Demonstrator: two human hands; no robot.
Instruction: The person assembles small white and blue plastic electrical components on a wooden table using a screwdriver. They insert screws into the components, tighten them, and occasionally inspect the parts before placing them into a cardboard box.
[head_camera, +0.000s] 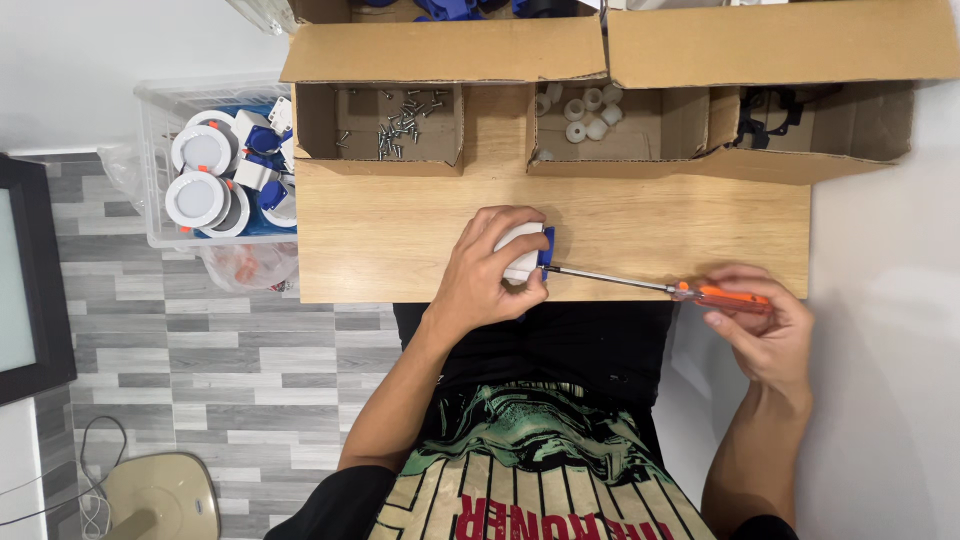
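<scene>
Nearest to me, my right hand (757, 325) pinches the orange handle of a screwdriver (700, 293), fingers curled round it just off the desk's (400, 230) near edge. Its thin metal shaft runs leftward to the blue tab on a small white fitting (523, 252), which my left hand (490, 268) clamps against the wooden top, fingers wrapped over it. Farther back stand three open cardboard boxes: one with loose screws (400, 118), one with white plastic rings (585, 112), one with dark parts (770, 118). Left of the desk, a clear plastic bin (150, 150) holds round white lamps (205, 175).
</scene>
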